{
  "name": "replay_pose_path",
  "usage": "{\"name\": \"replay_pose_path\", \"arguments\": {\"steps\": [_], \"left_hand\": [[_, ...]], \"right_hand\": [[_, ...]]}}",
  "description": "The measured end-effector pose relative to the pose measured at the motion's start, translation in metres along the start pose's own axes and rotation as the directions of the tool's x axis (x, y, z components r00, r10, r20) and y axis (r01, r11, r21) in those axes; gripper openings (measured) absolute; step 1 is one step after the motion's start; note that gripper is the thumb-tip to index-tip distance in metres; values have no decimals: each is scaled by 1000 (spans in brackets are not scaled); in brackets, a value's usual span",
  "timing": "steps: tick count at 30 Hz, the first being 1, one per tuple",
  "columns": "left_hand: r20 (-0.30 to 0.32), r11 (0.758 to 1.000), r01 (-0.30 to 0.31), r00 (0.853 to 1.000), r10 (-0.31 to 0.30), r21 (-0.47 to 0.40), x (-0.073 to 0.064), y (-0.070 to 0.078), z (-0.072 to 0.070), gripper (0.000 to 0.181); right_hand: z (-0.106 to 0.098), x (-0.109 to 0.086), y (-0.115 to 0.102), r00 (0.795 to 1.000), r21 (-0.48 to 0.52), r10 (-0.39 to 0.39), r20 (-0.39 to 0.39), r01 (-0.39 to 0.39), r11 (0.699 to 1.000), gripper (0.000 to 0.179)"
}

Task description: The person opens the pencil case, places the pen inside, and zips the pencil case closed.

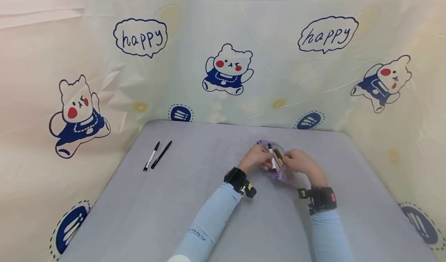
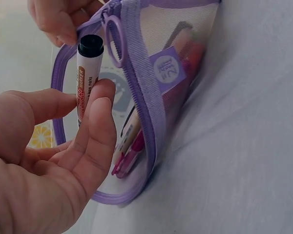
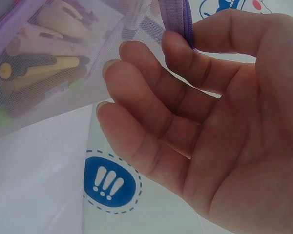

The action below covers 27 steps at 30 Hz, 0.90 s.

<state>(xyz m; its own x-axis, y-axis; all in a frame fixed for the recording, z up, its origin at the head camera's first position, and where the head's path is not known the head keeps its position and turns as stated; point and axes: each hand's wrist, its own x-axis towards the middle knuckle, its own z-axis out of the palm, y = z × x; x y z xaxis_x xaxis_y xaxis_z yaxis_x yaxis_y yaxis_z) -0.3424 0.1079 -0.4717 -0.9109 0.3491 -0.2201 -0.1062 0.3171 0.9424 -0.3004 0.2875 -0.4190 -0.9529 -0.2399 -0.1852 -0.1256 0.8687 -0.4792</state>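
Observation:
Between thumb and fingers my left hand (image 2: 53, 141) pinches a white whiteboard marker (image 2: 89, 68) with a black cap, at the mouth of a purple mesh pencil case (image 2: 158, 105). The zip of the case is undone, and several pens (image 2: 129, 141) show inside it. My right hand (image 1: 301, 163) pinches the zipped edge (image 3: 178, 19) of the case between thumb and forefinger, its other fingers loosely bent. Through the mesh in the right wrist view, a yellow-and-dark pen (image 3: 44, 70) and pale pink pens are visible.
On the left side of the grey table (image 1: 195, 184) lie a white pen (image 1: 151, 157) with black ends and a black pen (image 1: 162, 154), side by side. A pale curtain (image 1: 278, 72) printed with cartoon bears hangs around the table's back and sides.

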Motion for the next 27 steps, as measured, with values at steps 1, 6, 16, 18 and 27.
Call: {"name": "replay_pose_path", "arguments": {"steps": [1, 6, 16, 18, 27], "left_hand": [[1, 1000, -1, 1000, 1, -7, 1, -1, 1, 19], [-5, 1000, 20, 1000, -20, -19, 6, -2, 7, 17], [89, 998, -29, 995, 34, -59, 5, 9, 4, 27], [100, 997, -48, 994, 54, -56, 4, 12, 2, 28], [128, 994, -113, 986, 110, 11, -2, 11, -11, 31]], "right_hand": [[0, 0, 0, 1000, 0, 0, -3, 0, 1000, 24], [0, 1, 1, 1000, 2, 10, 0, -10, 1000, 23], [-2, 3, 2, 1000, 13, 9, -12, -9, 1000, 25], [-3, 3, 2, 1000, 14, 5, -12, -5, 1000, 26], [-2, 3, -1, 1000, -3, 8, 12, -8, 1000, 25]]}}
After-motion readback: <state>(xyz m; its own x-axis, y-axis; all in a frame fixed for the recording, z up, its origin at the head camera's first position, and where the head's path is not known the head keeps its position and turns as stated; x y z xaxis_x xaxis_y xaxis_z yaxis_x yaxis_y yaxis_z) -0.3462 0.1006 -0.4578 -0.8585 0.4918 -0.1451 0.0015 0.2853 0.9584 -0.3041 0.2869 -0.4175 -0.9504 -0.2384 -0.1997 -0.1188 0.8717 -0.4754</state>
